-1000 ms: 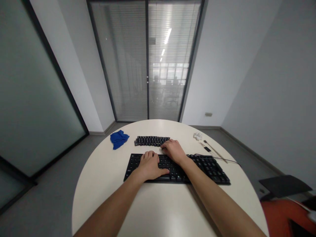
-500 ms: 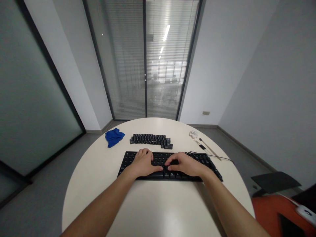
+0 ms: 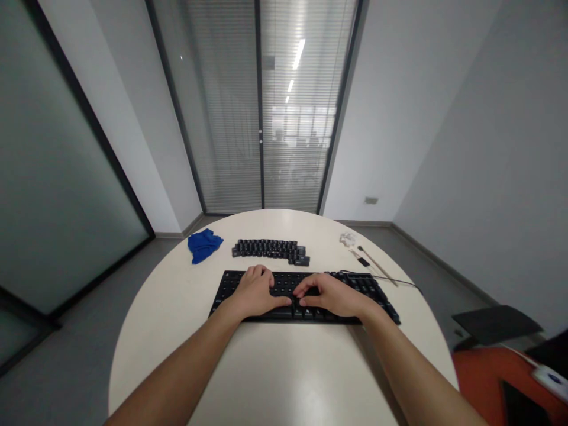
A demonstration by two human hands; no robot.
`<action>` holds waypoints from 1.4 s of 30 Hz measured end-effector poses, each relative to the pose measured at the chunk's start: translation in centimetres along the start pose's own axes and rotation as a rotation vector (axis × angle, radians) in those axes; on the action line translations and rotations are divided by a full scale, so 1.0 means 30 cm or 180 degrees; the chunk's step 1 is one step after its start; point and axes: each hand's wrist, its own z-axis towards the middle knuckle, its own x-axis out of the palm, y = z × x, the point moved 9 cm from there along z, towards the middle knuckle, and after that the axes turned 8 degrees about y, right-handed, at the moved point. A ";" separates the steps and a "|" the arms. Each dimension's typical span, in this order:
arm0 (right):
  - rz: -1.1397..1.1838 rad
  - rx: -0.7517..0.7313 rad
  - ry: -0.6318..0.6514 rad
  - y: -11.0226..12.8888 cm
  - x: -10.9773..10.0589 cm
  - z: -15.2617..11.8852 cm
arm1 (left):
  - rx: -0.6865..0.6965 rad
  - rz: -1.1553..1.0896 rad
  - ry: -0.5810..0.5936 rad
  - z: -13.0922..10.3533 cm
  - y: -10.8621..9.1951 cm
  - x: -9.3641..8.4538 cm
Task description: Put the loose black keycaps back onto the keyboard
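In the head camera's view, a person's two bare hands met over a black full-size keyboard (image 3: 284, 286) on a round cream tabletop (image 3: 284, 373). The left hand (image 3: 255, 292) lay palm down on the keyboard's left part, fingers loosely bent, thumb stretched toward the other hand, with nothing seen in its grasp. The right hand (image 3: 335, 294) arched over the middle, thumb and forefinger curved toward each other with a narrow gap; whether a key sat between the tips could not be told.

Beyond the hands, a block of loose black keycaps (image 3: 266, 248) stood in rows, apart from the keyboard. Farther out past the left hand lay a crumpled blue cloth (image 3: 204, 246); past the right, a white crumpled clump (image 3: 347, 239), a thin long-handled brush (image 3: 377, 264) and a dark cable (image 3: 402, 280).

The keyboard looked rigid and fairly light, apt to slide if pushed, and best steadied by its frame edges. Its keycaps appeared hard, smooth and nearly weightless, easily slipping from fingers; opposite sides offered the surest pinch, while the parts beneath seemed more delicate and better pressed straight down.
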 end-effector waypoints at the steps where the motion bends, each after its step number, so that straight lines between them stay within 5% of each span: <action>1: 0.0008 -0.0004 -0.0008 -0.001 0.001 0.002 | 0.0002 -0.0005 0.0006 -0.001 -0.002 -0.001; 29: -0.0647 -0.0040 -0.0294 0.048 0.002 -0.004 | 0.0038 0.0014 -0.0054 -0.004 -0.004 -0.008; 42: -0.0358 0.0084 -0.0204 0.017 0.001 0.002 | 0.0040 -0.0026 -0.0023 -0.002 0.000 -0.002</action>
